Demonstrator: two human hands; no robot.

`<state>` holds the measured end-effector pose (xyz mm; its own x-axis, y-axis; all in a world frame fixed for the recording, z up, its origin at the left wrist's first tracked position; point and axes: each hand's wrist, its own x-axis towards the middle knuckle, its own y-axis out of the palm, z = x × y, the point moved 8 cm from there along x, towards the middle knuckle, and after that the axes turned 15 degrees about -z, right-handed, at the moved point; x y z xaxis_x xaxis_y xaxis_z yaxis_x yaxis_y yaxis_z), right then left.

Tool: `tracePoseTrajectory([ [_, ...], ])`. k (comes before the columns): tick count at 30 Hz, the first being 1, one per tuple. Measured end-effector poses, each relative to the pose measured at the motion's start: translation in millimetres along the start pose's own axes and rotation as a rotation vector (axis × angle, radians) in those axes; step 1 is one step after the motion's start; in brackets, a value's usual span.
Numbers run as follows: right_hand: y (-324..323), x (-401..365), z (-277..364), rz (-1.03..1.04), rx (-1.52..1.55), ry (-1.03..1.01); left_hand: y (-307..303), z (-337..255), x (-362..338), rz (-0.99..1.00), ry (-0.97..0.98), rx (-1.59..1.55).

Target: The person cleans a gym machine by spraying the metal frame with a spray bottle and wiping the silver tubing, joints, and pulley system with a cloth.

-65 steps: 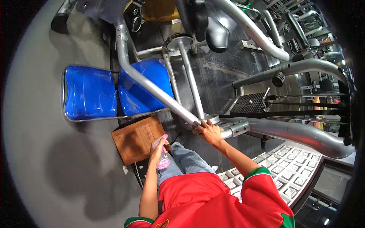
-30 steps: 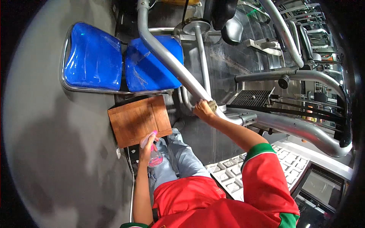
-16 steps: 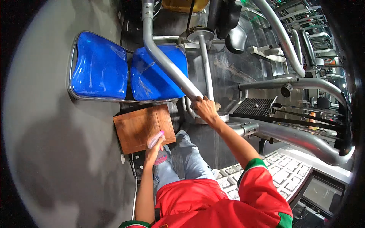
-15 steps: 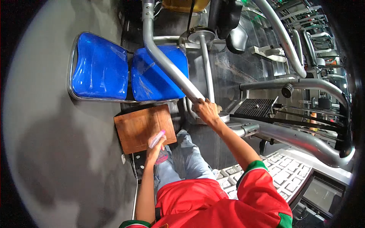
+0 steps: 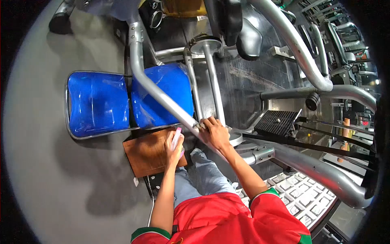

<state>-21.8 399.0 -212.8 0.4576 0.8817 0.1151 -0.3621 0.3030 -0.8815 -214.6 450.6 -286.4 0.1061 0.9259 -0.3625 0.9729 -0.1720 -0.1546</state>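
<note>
My left hand [image 5: 174, 149] is wrapped around a spray bottle [image 5: 176, 138] with a clear and pink top; its lower part is mostly hidden by the fingers. It is held above a brown wooden box [image 5: 142, 156], close to a slanted silver metal tube [image 5: 165, 99]. My right hand [image 5: 214, 133] lies over the lower part of that tube, fingers bent around it. Something greyish shows by its fingertips, too small to name. A blue padded chair [image 5: 97, 103] with plastic wrapping stands beyond the tube.
A weight stack [image 5: 276, 123] and a thick silver frame tube [image 5: 317, 166] are on the right. A black padded part [image 5: 248, 40] hangs at the top. White patterned flooring [image 5: 296, 191] lies at lower right, and more gym machines stand behind.
The view has shifted, so the chair appears lower. My left hand has brought the spray bottle up and right, nearer the tube. My right hand stays on the tube, its fingers turned further over it.
</note>
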Motion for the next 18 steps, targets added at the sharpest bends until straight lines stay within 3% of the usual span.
tracePoseTrajectory([
  [3,1,-8,-22,0.106,0.168,0.153,24,-28,9,0.036,0.3,0.037],
  [6,8,-34,-52,0.236,0.34,0.343,38,-43,14,0.037,0.455,0.1],
  [8,9,-45,-68,0.257,0.377,0.401,46,-47,20,0.074,0.447,0.09],
  [10,22,-52,-86,0.335,0.35,0.471,56,-22,29,0.219,0.016,0.031],
  [14,50,-46,-103,0.436,0.272,0.58,77,-27,53,0.46,-0.079,0.089],
  [16,65,-33,-101,0.474,0.309,0.606,87,-46,61,0.477,-0.055,0.114],
  [18,86,-23,-97,0.474,0.366,0.604,96,-42,64,0.577,-0.208,0.262],
])
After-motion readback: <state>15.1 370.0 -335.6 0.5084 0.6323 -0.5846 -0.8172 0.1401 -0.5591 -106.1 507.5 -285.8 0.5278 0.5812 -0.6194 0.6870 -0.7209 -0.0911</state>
